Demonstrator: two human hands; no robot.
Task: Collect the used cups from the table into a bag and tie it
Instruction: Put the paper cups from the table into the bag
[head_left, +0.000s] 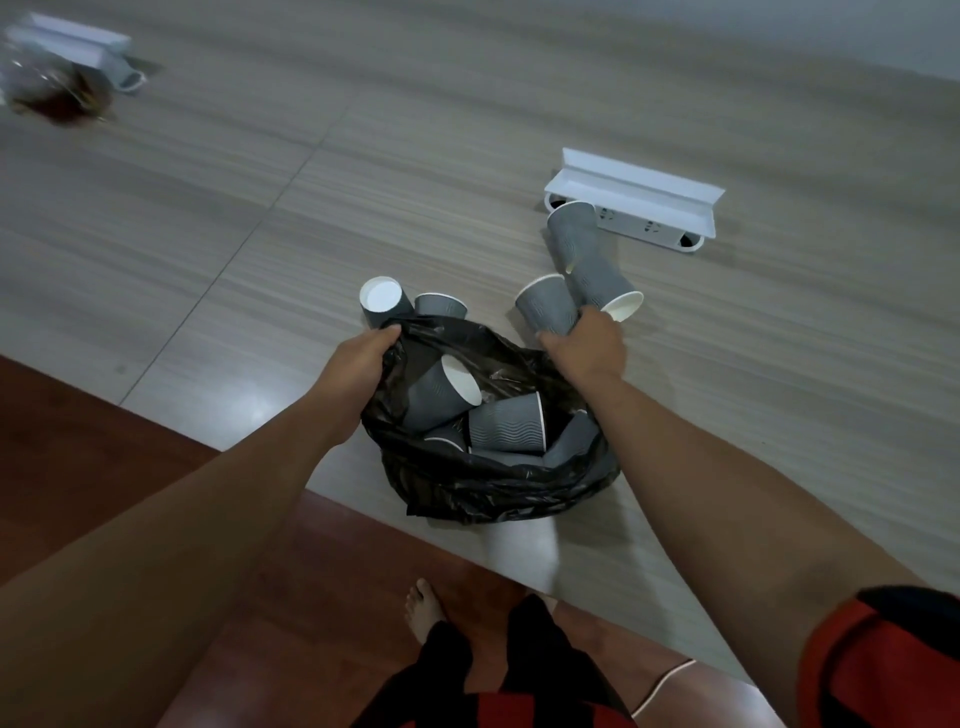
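The left hand (358, 358) grips the crumpled black plastic bag's (493, 483) rim; the right hand (587, 348) clasps grey ribbed paper cups (571, 291) fanning toward twelve o'clock.

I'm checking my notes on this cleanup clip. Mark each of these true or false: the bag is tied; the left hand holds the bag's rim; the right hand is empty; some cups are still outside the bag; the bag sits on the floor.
1. The black plastic bag is tied. False: its mouth is open, with grey paper cups showing inside.
2. The left hand holds the bag's rim. True.
3. The right hand is empty. False: its grip is on grey cups.
4. Some cups are outside the bag. True.
5. The bag sits on the floor. False: it rests on the grey table.
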